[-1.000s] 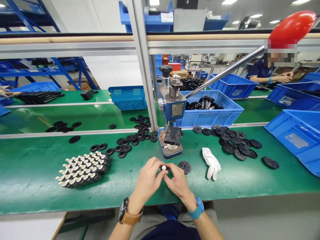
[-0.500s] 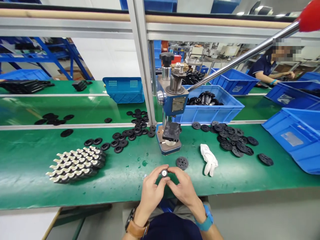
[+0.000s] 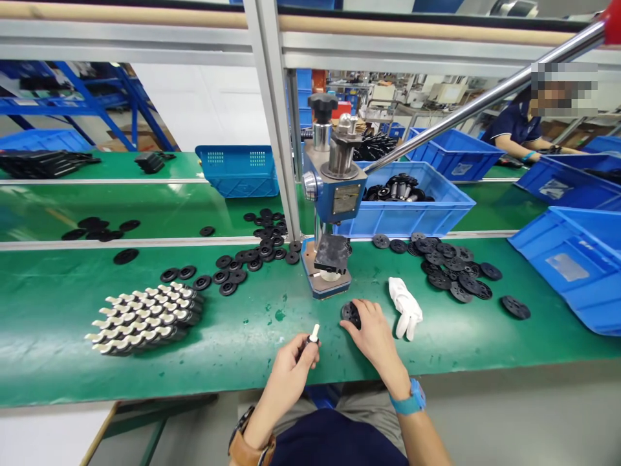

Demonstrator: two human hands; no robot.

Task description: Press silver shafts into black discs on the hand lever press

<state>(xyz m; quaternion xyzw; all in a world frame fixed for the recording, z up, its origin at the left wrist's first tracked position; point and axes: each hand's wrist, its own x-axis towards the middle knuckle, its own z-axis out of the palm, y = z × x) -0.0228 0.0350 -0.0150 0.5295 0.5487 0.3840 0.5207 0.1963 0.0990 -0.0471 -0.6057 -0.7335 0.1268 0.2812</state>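
White-tipped black part (image 3: 315,333) pinched in left hand (image 3: 292,366); black disc (image 3: 347,312) clasped at rim by right hand (image 3: 373,335). Both presumably light, stiff; best held by sides.

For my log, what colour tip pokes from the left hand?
The tip is whitish, in the head view.

We see that on the green bench (image 3: 233,353) there are a blue press (image 3: 330,197), a block of cream-topped black pieces (image 3: 148,320), small black discs (image 3: 254,265), a heap of larger discs (image 3: 455,265), a white glove (image 3: 406,307), a blue bin (image 3: 599,291) at the right and, under the right hand (image 3: 372,331), a single disc (image 3: 347,313).
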